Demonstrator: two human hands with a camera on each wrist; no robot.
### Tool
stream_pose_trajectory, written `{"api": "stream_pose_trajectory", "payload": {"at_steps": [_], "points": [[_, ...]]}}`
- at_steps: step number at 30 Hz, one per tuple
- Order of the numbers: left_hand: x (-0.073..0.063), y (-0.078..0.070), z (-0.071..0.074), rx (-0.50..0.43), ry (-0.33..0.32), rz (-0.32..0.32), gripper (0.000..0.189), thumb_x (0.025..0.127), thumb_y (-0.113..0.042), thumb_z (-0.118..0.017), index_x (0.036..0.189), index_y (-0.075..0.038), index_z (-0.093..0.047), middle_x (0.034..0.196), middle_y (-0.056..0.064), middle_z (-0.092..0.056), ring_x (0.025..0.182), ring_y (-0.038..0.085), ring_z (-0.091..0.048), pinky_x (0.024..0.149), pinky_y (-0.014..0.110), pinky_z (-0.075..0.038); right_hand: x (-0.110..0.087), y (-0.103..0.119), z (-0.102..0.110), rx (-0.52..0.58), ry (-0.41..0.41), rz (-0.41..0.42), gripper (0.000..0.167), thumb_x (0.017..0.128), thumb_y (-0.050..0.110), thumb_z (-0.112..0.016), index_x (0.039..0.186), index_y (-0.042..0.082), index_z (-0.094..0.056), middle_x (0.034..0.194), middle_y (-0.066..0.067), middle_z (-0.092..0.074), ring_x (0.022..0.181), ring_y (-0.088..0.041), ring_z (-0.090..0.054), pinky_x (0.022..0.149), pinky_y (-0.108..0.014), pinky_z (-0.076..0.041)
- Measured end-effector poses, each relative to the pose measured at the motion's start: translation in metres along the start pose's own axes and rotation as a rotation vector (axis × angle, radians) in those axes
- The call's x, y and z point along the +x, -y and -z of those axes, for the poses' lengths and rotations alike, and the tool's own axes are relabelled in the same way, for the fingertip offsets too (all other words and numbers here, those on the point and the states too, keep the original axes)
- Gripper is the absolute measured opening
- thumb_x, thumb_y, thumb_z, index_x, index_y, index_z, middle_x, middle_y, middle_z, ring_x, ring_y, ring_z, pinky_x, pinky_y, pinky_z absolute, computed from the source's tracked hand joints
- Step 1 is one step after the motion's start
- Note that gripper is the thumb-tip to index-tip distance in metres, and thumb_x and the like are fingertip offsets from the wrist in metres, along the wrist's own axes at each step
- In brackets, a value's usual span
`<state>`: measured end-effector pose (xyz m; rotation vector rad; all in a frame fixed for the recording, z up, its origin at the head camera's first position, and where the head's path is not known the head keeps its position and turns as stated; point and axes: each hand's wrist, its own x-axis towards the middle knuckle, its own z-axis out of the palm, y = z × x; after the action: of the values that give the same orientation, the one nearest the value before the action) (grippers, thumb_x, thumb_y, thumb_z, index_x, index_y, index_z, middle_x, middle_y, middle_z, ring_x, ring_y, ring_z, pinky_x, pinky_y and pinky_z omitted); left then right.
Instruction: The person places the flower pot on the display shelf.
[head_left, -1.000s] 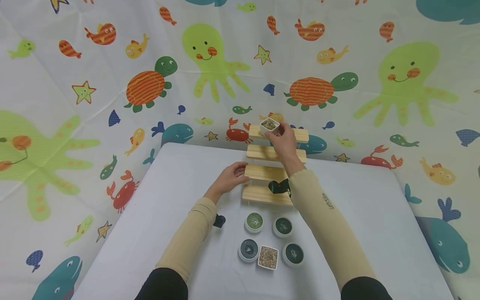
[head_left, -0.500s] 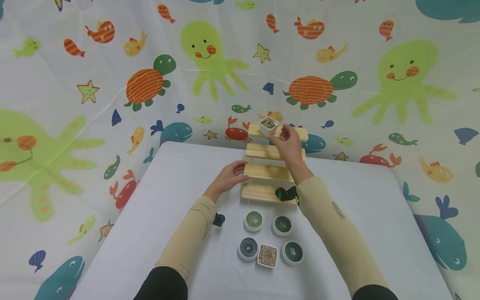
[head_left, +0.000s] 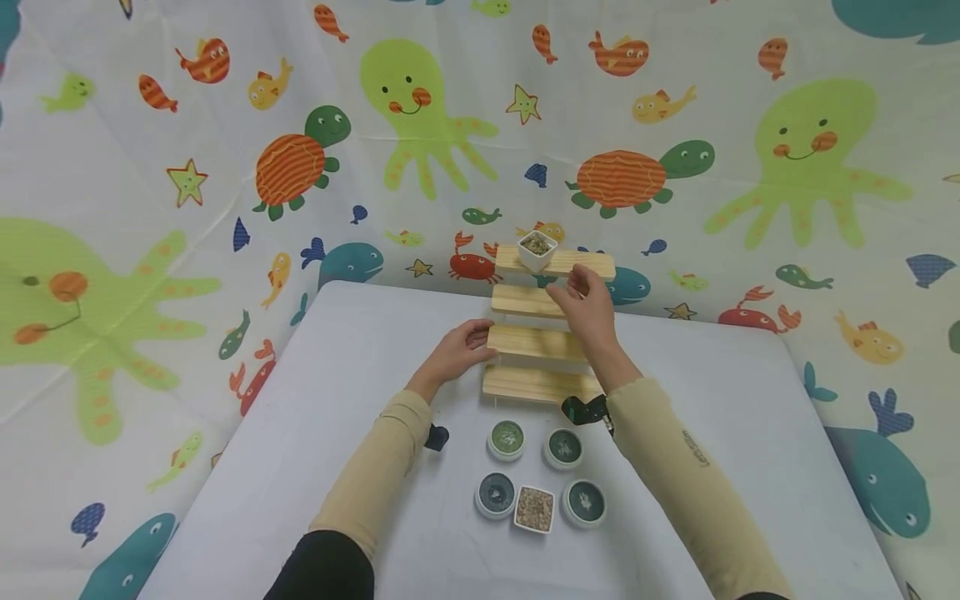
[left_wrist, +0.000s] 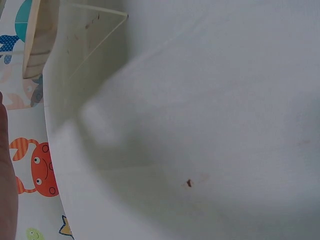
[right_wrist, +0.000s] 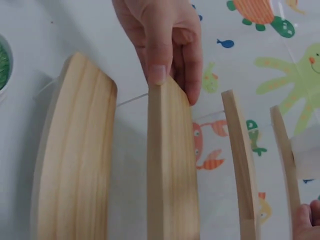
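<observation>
A stepped wooden display rack with several plank shelves stands at the back of the white table. My left hand grips the left end of its second plank from the bottom. In the right wrist view, that hand's thumb lies on the plank's front edge, fingers behind it. On the top plank's left part sits a small white square pot of greenish-brown bits. My right hand is apart from the pot, to its lower right, holding nothing, fingers loosely bent in front of the upper planks.
In front of the rack stand several round white pots with green or dark tops, such as the light green one. Among them is a square white pot of beige bits. A sea-animal printed curtain hangs behind the table.
My right hand has let go of the square pot on the top plank and drawn back down and to the right. The left hand keeps its grip on the plank.
</observation>
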<state>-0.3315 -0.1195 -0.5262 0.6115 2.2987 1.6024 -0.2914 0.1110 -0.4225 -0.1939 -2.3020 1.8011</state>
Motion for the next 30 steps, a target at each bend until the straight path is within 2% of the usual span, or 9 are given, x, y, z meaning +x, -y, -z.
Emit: {"api": "stream_pose_trajectory", "payload": {"at_steps": [5,14,24,30], "points": [[0.001,-0.001,0.001,-0.001,0.003,-0.005,0.065,0.09,-0.018,-0.073,0.143,0.002,-0.041,0.141,0.019,-0.049,0.13,0.026,-0.05,0.108,0.026,-0.044,-0.007,-0.008,0.007,-0.042,0.012,0.012,0.07,0.091,0.029,-0.071,0.147,0.004,-0.037,0.145,-0.012,-0.044,0.134,-0.023,-0.041,0.112,-0.025,-0.038],[0.001,0.0,0.0,-0.011,-0.002,-0.001,0.065,0.09,-0.017,-0.073,0.143,0.002,-0.041,0.14,0.019,-0.049,0.13,0.026,-0.05,0.108,0.026,-0.044,-0.024,-0.023,0.016,-0.06,0.042,-0.029,0.067,0.091,0.03,-0.07,0.146,0.005,-0.04,0.143,-0.011,-0.047,0.133,-0.022,-0.044,0.114,-0.03,-0.038],[-0.001,-0.002,0.0,-0.014,-0.003,0.006,0.065,0.09,-0.018,-0.073,0.143,0.001,-0.041,0.141,0.019,-0.049,0.131,0.027,-0.049,0.109,0.028,-0.043,-0.049,-0.045,0.032,-0.07,0.112,-0.029,0.067,0.093,0.035,-0.068,0.146,0.004,-0.04,0.144,-0.012,-0.047,0.134,-0.023,-0.044,0.113,-0.033,-0.04],[0.0,-0.001,0.0,-0.018,0.002,0.001,0.065,0.09,-0.017,-0.073,0.143,0.002,-0.041,0.141,0.019,-0.048,0.131,0.027,-0.049,0.109,0.028,-0.043,-0.061,-0.057,0.042,-0.09,0.148,-0.028,0.069,0.094,0.036,-0.066,0.148,0.003,-0.038,0.145,-0.015,-0.045,0.135,-0.027,-0.042,0.115,-0.038,-0.037]]}}
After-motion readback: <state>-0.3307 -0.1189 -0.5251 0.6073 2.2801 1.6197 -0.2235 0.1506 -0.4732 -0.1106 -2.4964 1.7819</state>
